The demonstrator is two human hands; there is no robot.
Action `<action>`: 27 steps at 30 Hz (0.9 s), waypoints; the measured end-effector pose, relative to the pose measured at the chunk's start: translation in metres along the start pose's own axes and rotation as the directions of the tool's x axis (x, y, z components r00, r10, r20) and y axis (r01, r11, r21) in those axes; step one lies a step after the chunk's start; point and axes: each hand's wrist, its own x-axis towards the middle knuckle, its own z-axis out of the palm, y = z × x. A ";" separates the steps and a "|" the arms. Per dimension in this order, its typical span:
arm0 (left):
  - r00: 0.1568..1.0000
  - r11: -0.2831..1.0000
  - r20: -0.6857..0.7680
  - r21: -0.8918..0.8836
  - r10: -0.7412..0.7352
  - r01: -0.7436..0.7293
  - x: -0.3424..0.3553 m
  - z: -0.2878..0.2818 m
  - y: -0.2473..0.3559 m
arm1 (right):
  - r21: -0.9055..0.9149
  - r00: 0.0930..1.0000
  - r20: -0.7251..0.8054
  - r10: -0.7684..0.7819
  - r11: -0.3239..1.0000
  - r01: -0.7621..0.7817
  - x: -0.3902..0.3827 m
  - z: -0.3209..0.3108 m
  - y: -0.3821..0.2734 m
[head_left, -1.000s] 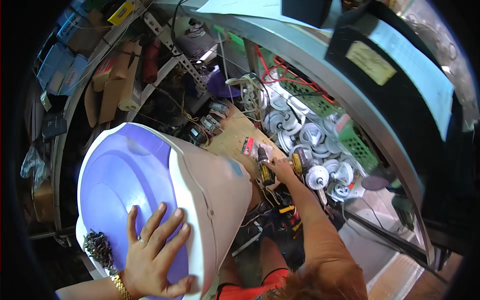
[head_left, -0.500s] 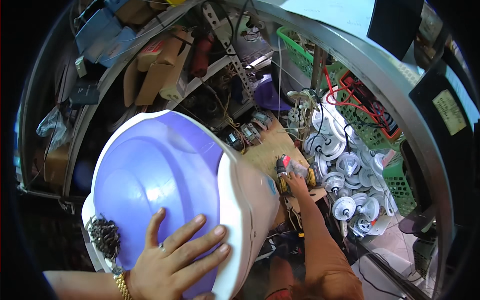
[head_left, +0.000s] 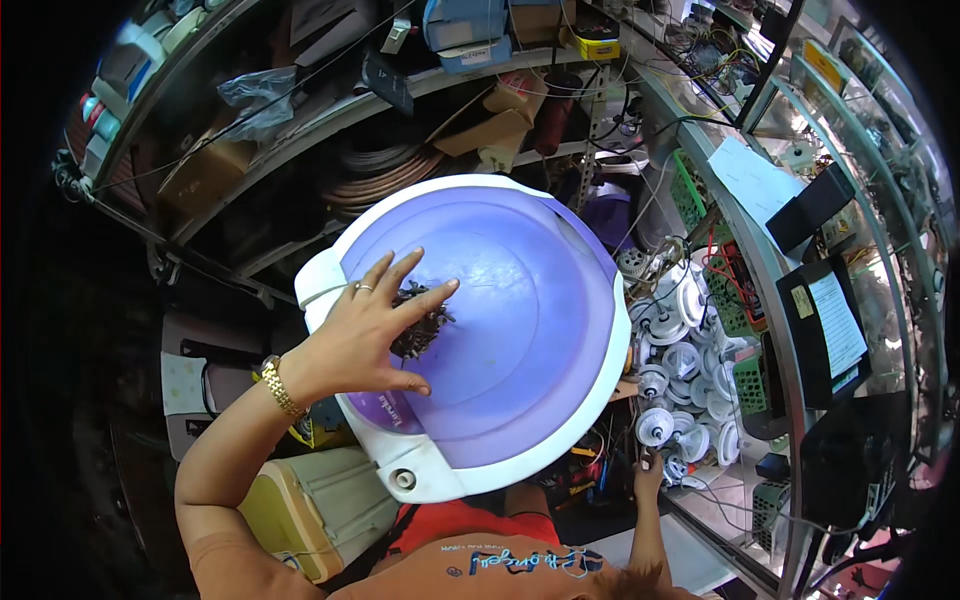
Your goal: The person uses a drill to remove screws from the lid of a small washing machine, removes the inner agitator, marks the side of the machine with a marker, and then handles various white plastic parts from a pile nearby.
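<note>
Grip of my left arm [head_left: 358, 335], fingers and thumb apart, hangs over a dark tangled clump [head_left: 422, 333] on a round purple lid [head_left: 515, 345] with white edges; whether I touch the clump is unclear. Lower, past the lid's right side, my right grip [head_left: 648, 463] is beside white wheel-shaped parts [head_left: 683, 360]; its closure I cannot tell. Farther off stands an open cardboard box [head_left: 502, 122].

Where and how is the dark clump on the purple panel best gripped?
Likely round the sides of the dark clump, from above and the left: it stands up from the smooth purple panel, ragged pieces jutting out. The left hand spreads over it that way, thumb nearer the person, fingers beyond; contact is unclear.
</note>
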 end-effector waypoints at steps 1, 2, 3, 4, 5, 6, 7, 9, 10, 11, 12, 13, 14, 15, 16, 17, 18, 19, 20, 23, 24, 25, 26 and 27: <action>0.999 0.986 0.009 -0.165 0.038 -0.036 -0.007 0.012 -0.017 | 0.148 0.994 -0.015 0.110 0.983 -0.107 -0.012 -0.008 -0.008; 0.996 0.941 0.002 -0.327 0.093 -0.087 -0.009 0.017 -0.027 | 0.298 0.974 -0.032 0.223 0.933 -0.204 -0.021 -0.014 -0.016; 0.985 0.938 -0.082 -0.303 0.149 -0.167 -0.010 0.019 -0.033 | 0.299 0.987 -0.094 0.129 0.949 -0.095 -0.024 -0.020 -0.025; 0.982 0.931 -0.098 -0.313 0.164 -0.187 -0.009 0.023 -0.038 | 0.294 0.986 -0.161 0.034 0.956 0.015 -0.027 -0.026 -0.041; 0.975 0.917 -0.121 -0.334 0.188 -0.219 -0.008 0.028 -0.044 | 0.357 0.974 -0.228 0.000 0.931 0.083 -0.029 -0.029 -0.058; 0.969 0.902 -0.137 -0.358 0.206 -0.243 -0.009 0.032 -0.050 | 0.411 0.958 -0.287 -0.028 0.899 0.150 -0.036 -0.032 -0.094; 0.952 0.876 -0.212 -0.388 0.219 -0.288 -0.012 0.033 -0.055 | 0.400 0.955 -0.295 -0.029 0.904 0.151 -0.045 -0.034 -0.135; 0.938 0.769 -0.303 -0.554 0.169 -0.317 -0.018 0.038 -0.074 | 0.398 0.945 -0.312 -0.103 0.888 0.228 -0.071 -0.033 -0.222; 0.922 0.640 -0.375 -0.685 0.099 -0.347 -0.021 0.042 -0.089 | 0.388 0.943 -0.315 -0.109 0.891 0.233 -0.085 -0.026 -0.261; 0.884 0.514 -0.468 -0.757 0.003 -0.403 -0.022 0.049 -0.108 | 0.307 0.892 -0.391 -0.226 0.882 0.358 -0.101 -0.014 -0.298; 0.940 0.210 -0.308 -0.938 -0.147 -0.275 -0.032 0.038 -0.124 | 0.215 0.828 -0.453 -0.332 0.860 0.463 -0.119 -0.002 -0.331; 0.934 -0.138 -0.268 -0.942 -0.238 -0.306 -0.042 0.026 -0.143 | 0.203 0.831 -0.429 -0.354 0.858 0.471 -0.137 0.009 -0.364; 0.930 -0.464 -0.195 -0.822 -0.313 -0.329 -0.050 0.017 -0.165 | 0.214 0.797 -0.462 -0.389 0.823 0.525 -0.146 0.024 -0.378; 0.919 -0.582 -0.189 -0.725 -0.345 -0.367 -0.058 0.010 -0.191 | 0.206 0.789 -0.481 -0.383 0.825 0.526 -0.152 0.037 -0.391; 0.911 -0.686 -0.171 -0.609 -0.376 -0.398 -0.067 0.011 -0.219 | 0.195 0.782 -0.498 -0.375 0.830 0.522 -0.158 0.048 -0.401; 0.871 -0.662 -0.189 -0.584 -0.453 -0.471 -0.071 0.020 -0.251 | 0.100 0.775 -0.486 -0.404 0.855 0.508 -0.161 0.055 -0.405; 0.824 -0.634 -0.195 -0.554 -0.532 -0.540 -0.077 0.037 -0.282 | 0.078 0.780 -0.482 -0.400 0.867 0.492 -0.167 0.061 -0.421; 0.791 -0.621 -0.136 -0.546 -0.596 -0.562 -0.086 0.052 -0.312 | -0.021 0.742 -0.533 -0.406 0.884 0.468 -0.170 0.066 -0.446; 0.793 -0.670 -0.094 -0.481 -0.602 -0.565 -0.089 0.074 -0.335 | -0.122 0.696 -0.586 -0.414 0.895 0.430 -0.173 0.072 -0.467; 0.668 -0.539 0.065 -0.650 -0.741 -0.535 -0.086 0.140 -0.376 | -0.237 0.750 -0.497 -0.436 0.900 0.366 -0.171 0.073 -0.495; 0.679 -0.497 0.059 -0.728 -0.732 -0.473 -0.077 0.166 -0.382 | -0.218 0.795 -0.449 -0.408 0.913 0.346 -0.172 0.075 -0.500; 0.694 -0.530 0.104 -0.728 -0.712 -0.435 -0.066 0.207 -0.393 | -0.223 0.795 -0.444 -0.412 0.911 0.347 -0.169 0.080 -0.495; 0.704 -0.554 0.136 -0.725 -0.697 -0.409 -0.053 0.250 -0.403 | -0.341 0.806 -0.409 -0.427 0.891 0.299 -0.165 0.086 -0.484; 0.702 -0.574 0.200 -0.741 -0.683 -0.347 -0.037 0.289 -0.402 | -0.458 0.819 -0.373 -0.436 0.854 0.246 -0.161 0.091 -0.477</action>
